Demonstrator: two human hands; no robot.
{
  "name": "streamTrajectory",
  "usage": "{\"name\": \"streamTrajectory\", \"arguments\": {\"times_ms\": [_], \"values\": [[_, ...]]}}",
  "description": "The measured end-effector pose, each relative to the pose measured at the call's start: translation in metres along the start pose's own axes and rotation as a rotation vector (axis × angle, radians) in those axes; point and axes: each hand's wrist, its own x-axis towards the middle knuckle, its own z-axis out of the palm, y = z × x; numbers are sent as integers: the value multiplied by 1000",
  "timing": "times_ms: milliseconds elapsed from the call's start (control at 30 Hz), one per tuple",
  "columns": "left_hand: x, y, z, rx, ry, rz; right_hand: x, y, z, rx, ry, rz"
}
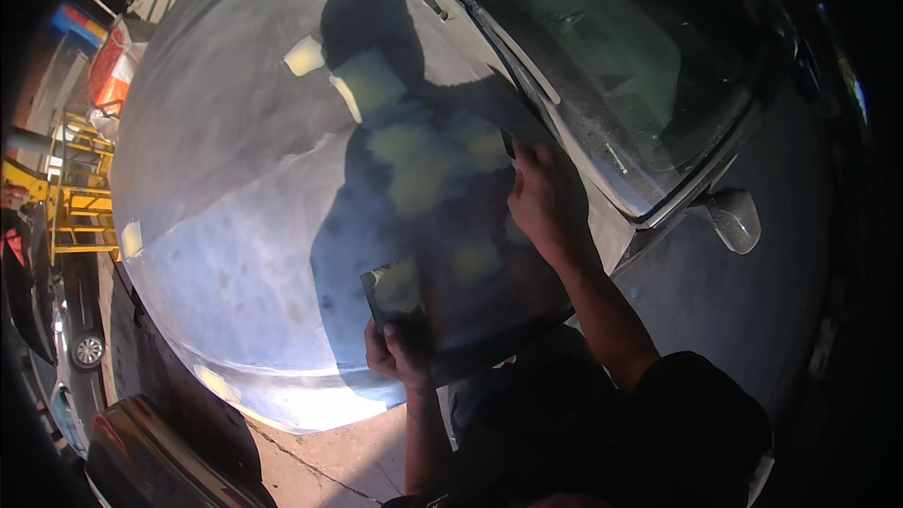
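Observation:
My left hand is closed on the lower end of a flat rectangular plate, which has a dark edge and yellowish filler on its face. It is above the near part of a car hood. Farther up and to the right, my right hand is closed on a small dark-edged spreader, mostly hidden by the fingers. The spreader is at the edge of a yellowish filler patch on the hood. A larger filler patch lies just left of it. My shadow covers this area.
The windshield and a wiper border the hood on the right, with a side mirror beyond. More filler patches dot the hood. A yellow metal frame and another car stand at left, and a dark car lower left.

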Motion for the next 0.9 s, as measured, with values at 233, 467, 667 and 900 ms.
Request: {"name": "streamTrajectory", "arguments": {"times_ms": [233, 467, 667, 900], "values": [[-1, -1, -1, -41, -25, -27, 8, -5, 2, -251, -70, 31], [2, 1, -2, 25, -36, 11, -5, -34, 44, -76, 6, -26], [0, 2, -1, -9, -6, -22, 15, -3, 2, -49, -36, 94], [1, 4, 0, -11, -12, -26, 30, -21, 3, -205, -100, 75]]}}
